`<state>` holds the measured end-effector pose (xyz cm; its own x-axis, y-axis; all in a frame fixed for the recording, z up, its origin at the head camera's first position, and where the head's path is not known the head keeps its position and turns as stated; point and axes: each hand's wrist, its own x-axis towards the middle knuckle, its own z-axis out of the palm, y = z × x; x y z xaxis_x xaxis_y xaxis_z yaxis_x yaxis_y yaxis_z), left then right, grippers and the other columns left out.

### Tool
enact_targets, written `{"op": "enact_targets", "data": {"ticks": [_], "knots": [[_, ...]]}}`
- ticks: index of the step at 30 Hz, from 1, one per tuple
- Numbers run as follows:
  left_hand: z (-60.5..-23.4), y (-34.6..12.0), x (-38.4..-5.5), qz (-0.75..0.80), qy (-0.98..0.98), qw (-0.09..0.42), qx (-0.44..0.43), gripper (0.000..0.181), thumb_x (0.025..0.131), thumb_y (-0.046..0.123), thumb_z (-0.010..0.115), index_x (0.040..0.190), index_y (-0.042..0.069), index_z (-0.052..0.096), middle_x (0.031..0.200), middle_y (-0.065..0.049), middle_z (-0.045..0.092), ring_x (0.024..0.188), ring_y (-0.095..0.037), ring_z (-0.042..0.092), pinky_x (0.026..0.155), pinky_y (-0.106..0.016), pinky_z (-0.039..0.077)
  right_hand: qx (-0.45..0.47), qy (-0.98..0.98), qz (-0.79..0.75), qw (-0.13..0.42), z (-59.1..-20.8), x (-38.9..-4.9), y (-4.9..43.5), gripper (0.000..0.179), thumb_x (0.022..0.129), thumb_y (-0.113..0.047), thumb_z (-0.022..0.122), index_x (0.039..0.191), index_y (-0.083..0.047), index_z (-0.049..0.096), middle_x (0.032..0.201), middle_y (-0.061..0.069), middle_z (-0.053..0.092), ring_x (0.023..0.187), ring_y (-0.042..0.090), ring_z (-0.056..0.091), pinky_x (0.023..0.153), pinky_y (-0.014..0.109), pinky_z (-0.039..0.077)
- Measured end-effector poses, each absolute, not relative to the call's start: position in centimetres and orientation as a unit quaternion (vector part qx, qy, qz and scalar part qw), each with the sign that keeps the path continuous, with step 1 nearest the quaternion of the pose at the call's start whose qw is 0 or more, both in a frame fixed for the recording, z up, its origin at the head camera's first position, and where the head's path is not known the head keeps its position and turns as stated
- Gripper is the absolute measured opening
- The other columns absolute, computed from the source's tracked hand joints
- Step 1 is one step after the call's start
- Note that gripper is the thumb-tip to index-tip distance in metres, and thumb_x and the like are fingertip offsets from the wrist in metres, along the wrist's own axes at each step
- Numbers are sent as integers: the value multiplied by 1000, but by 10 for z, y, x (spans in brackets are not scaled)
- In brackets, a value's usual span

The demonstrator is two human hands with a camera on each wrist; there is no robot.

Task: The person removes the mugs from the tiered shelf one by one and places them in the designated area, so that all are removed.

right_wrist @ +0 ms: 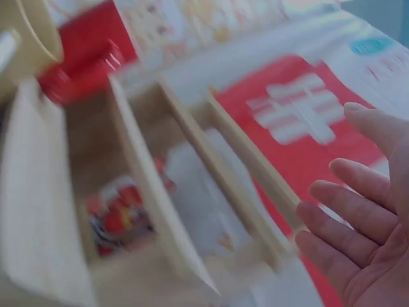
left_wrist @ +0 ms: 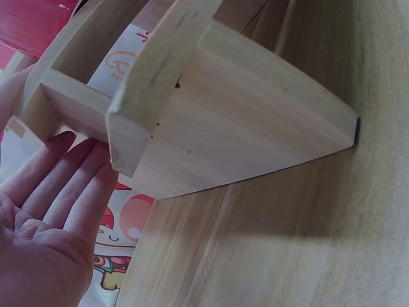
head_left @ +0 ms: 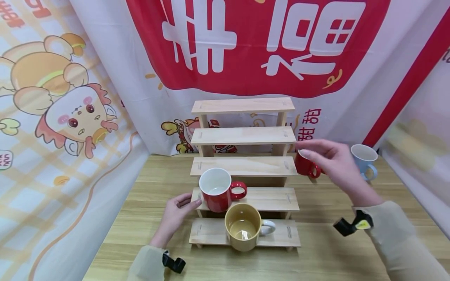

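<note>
A pale wooden stepped rack [head_left: 242, 136] stands on the table. On its second step from the bottom sits a red mug [head_left: 218, 201], white inside, handle to the right. Below it, a yellow mug [head_left: 242, 239] with a white handle occupies the lowest step. My left hand [head_left: 174, 214] is at the left end of the second step, fingers fairly straight by the wood in the left wrist view, thumb near the red mug. Beside the rack's right side, my right hand [head_left: 332, 166] hovers around a second red mug [head_left: 303, 166], partly hidden; its fingers look spread and unclosed in the right wrist view.
Behind my right hand, a light blue mug [head_left: 363, 156] stands near the back right corner. Printed cloth [head_left: 119, 58] hangs at the back and both sides. The wood-grain table [head_left: 147, 179] extends around the rack. Each wrist wears a small black camera.
</note>
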<state>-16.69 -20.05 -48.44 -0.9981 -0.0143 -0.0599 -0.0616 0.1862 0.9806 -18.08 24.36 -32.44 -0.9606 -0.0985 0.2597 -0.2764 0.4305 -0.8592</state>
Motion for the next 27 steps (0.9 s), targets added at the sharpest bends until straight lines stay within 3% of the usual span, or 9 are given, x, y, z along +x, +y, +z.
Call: {"op": "enact_targets", "data": {"ticks": [5, 7, 13, 21, 27], "knots": [[-486, -201, -168, 633, 773, 19, -26, 53, 87, 26, 84, 128, -1, 66, 122, -17, 69, 114, -28, 66, 88, -25, 55, 174, -818, 546, 41, -342, -178, 205, 31, 95, -30, 76, 122, -15, 75, 118, 2, 73, 96, 16, 70, 76, 27, 58], [-486, -201, -168, 633, 774, 18, -27, 53, 87, 26, 84, 129, -1, 66, 123, -17, 69, 114, -28, 65, 88, -25, 55, 196, -803, 563, 20, -351, -177, 190, 30, 94, -26, 77, 120, -12, 75, 116, 4, 73, 102, 18, 70, 83, 29, 59], [-485, -201, -167, 632, 774, 19, -28, 53, 88, 26, 83, 130, -2, 65, 124, -17, 69, 115, -28, 65, 88, -25, 55, 216, -779, 588, -34, -375, -174, 152, 31, 93, -23, 79, 118, -6, 75, 115, 8, 74, 104, 19, 70, 88, 31, 58], [-486, -201, -168, 627, 778, 19, -29, 57, 85, 30, 86, 129, 0, 66, 122, -17, 69, 114, -29, 65, 91, -28, 55, 208, -774, 596, -52, -388, -172, 121, 29, 94, -27, 77, 116, -8, 76, 107, 0, 75, 100, 18, 71, 87, 31, 58], [-485, -202, -168, 627, 778, 20, -30, 57, 85, 30, 86, 128, 0, 66, 121, -16, 70, 114, -29, 65, 90, -27, 55, 203, -757, 618, -66, -394, -174, 109, 26, 95, -25, 76, 114, -7, 76, 104, 7, 76, 98, 25, 72, 85, 34, 60]]}}
